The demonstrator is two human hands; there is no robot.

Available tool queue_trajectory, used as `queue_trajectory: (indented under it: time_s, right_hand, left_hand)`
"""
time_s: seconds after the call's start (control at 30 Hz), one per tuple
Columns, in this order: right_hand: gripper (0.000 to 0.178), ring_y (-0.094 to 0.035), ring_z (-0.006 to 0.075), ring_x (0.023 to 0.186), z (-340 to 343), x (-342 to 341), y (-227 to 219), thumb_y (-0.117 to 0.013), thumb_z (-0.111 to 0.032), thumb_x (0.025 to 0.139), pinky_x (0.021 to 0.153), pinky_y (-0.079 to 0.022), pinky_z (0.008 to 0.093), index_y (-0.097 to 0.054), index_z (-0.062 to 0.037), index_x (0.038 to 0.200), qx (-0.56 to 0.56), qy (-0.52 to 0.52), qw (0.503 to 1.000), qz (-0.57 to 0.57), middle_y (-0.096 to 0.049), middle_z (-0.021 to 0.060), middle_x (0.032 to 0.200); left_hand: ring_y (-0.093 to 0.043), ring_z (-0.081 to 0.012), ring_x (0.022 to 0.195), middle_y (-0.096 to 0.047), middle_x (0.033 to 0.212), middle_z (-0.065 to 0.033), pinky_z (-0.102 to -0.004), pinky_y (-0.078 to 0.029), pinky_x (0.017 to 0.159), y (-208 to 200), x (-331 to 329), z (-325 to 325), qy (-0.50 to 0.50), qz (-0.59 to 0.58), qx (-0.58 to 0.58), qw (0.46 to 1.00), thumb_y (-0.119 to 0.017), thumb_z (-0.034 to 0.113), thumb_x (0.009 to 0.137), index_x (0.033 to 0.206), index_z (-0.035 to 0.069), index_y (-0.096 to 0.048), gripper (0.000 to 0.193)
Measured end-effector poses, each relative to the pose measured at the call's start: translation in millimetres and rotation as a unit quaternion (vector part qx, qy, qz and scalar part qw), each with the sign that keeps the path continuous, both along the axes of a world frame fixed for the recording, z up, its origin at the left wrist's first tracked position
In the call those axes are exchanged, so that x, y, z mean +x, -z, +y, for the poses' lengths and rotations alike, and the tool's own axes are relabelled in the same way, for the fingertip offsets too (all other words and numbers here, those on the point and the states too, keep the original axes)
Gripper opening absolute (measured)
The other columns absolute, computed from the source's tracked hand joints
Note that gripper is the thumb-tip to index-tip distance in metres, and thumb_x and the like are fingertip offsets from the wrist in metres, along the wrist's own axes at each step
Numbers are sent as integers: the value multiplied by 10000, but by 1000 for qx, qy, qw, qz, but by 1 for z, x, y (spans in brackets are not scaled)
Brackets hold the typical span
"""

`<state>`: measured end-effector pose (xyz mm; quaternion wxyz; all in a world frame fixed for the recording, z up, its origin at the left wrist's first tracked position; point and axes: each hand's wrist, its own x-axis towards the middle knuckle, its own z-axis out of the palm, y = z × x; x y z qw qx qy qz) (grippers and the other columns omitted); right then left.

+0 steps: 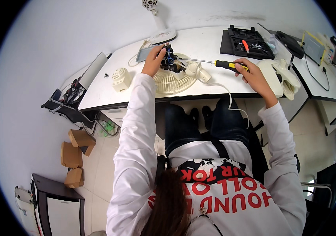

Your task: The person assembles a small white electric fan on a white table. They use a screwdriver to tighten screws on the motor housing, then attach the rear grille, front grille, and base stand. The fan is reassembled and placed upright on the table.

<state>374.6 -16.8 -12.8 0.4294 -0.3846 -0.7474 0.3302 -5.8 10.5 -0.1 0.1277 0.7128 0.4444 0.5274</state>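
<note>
On the white table lies a cream fan grille [174, 83] with a dark fan motor [169, 59] and blue wires on top of it. My left hand [153, 61] is closed on the motor's left side. In my right hand [252, 75] is a screwdriver [226, 65] with a black and yellow handle. Its long shaft points left, and the tip reaches the motor's right side; the exact contact is too small to make out. A cream fan neck [199, 72] sits beside the motor, with a white cord running over the table edge.
A cream motor cover [121, 80] stands at the left. Behind are a grey tray [146, 53] and a small white fan [163, 35]. An open black tool case [250, 44] and a cream fan base [275, 77] lie to the right. Cardboard boxes [72, 154] rest on the floor.
</note>
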Motion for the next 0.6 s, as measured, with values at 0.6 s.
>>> queue_trajectory:
  time_s: [0.6]
  right_hand:
    - [488,-352,34,417,-27,9,-4,-489,-445,960,396,-273,180,-580,20,1078,-176,-56,981,65,-447,-30,564]
  left_hand:
    - [-335,-278,1282,-518,1333,-104,-398,-167,1103,9,-14,19,-30,92,-25,995,-455,322,975,1293,144,-546,376]
